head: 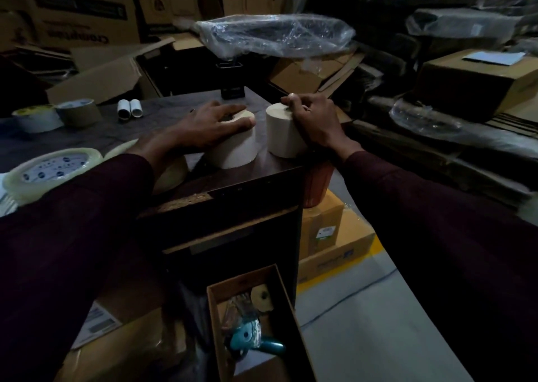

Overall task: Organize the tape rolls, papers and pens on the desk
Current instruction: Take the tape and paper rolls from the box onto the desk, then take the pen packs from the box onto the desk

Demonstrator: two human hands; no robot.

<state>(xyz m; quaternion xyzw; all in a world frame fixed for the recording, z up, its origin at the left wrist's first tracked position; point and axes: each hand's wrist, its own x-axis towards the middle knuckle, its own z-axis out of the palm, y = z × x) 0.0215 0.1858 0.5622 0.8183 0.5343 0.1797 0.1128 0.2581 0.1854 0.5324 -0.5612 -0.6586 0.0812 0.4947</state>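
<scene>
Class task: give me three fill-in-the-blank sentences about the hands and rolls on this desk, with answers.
The left hand rests flat on ____ of the left cream roll.
The right hand grips the other cream roll; both stand ____ on the desk.
Behind the hands lie ____ small white rolls.
Answers: top; upright; two.

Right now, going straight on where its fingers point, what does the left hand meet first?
Likely the right cream roll, gripped by the right hand, across a narrow gap from the left hand.
</scene>
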